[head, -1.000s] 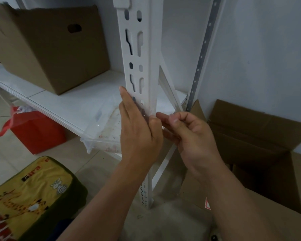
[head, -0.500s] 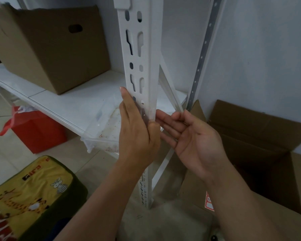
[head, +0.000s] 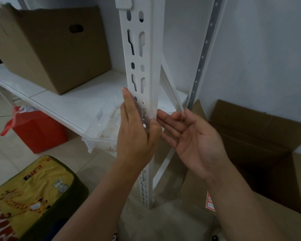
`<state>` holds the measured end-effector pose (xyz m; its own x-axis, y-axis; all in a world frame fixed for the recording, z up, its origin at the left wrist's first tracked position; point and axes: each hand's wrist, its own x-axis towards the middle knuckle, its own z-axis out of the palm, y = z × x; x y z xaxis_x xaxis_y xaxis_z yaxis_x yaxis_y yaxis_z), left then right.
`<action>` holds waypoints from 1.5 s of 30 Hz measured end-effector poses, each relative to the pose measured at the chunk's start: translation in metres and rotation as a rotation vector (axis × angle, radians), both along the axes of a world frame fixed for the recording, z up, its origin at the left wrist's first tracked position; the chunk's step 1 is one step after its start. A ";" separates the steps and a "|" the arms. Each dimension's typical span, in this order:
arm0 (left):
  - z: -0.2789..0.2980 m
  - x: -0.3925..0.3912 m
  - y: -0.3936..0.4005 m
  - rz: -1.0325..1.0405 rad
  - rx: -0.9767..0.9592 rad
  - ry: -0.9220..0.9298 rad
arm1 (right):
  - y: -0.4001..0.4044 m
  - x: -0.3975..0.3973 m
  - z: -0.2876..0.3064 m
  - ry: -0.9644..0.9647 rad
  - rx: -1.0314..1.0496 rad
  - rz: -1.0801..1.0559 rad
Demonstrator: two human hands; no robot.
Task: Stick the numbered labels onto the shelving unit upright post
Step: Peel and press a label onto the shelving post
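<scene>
The white slotted upright post [head: 139, 49] of the shelving unit runs down the middle of the view. My left hand [head: 134, 136] lies flat along its left face, fingers straight and pointing up, thumb pressing the front corner. Under that hand a clear, glossy strip [head: 145, 117] sits against the post; I cannot read any number on it. My right hand [head: 193, 140] is palm up with straight fingers, its fingertips touching the post's right edge beside my left thumb, and it holds nothing.
A closed cardboard box [head: 50, 49] stands on the white shelf [head: 68, 101], with a clear plastic tray [head: 104, 126] at the shelf's front edge. On the floor are a red bag [head: 36, 131], a yellow cushion [head: 30, 197] and an open cardboard box [head: 259, 136] by the wall.
My right hand has uncurled from a pinch at the post's edge into an open palm. My left hand has stayed pressed on the post.
</scene>
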<state>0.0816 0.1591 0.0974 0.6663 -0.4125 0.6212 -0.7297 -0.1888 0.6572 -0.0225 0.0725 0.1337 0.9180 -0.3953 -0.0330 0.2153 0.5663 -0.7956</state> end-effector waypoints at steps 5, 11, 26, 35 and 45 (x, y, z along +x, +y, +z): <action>0.002 0.000 0.002 -0.031 0.028 0.018 | 0.000 0.000 0.000 0.007 -0.011 0.000; 0.002 0.001 0.004 -0.065 0.031 0.013 | 0.002 -0.001 0.001 0.017 -0.019 -0.006; 0.015 -0.012 -0.013 0.017 -0.233 0.119 | 0.003 0.000 -0.001 -0.002 -0.009 0.005; 0.010 -0.008 -0.013 0.012 -0.212 0.059 | 0.004 -0.002 -0.002 -0.010 -0.013 0.006; 0.015 -0.010 -0.013 0.045 -0.192 0.058 | 0.005 -0.002 -0.001 -0.015 -0.005 0.003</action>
